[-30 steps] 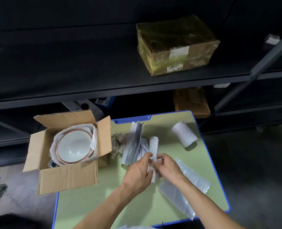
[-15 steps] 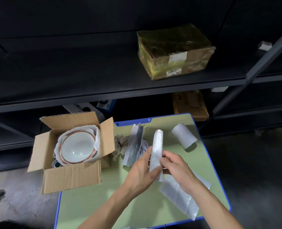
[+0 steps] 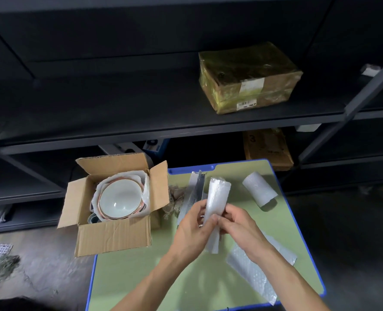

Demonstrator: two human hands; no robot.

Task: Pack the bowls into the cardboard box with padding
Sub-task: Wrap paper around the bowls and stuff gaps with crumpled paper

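Plastic bubble-wrap roll [image 3: 216, 198] is pinched between our left hand [image 3: 190, 227] and right hand [image 3: 240, 225], held close together just right of the cardboard box [image 3: 112, 234]. Inside the box, the bowls [image 3: 120, 198] sit nested in white lining. We judge that only top padding and closing remain.

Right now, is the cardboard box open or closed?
Open: the flaps of the cardboard box are spread outward, and a bowl ringed by white padding shows inside.

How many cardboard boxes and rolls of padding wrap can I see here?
Cardboard boxes: 3 (open box, taped box, lower-shelf box)
Padding rolls: 2 (held roll, lying roll)
Total: 5
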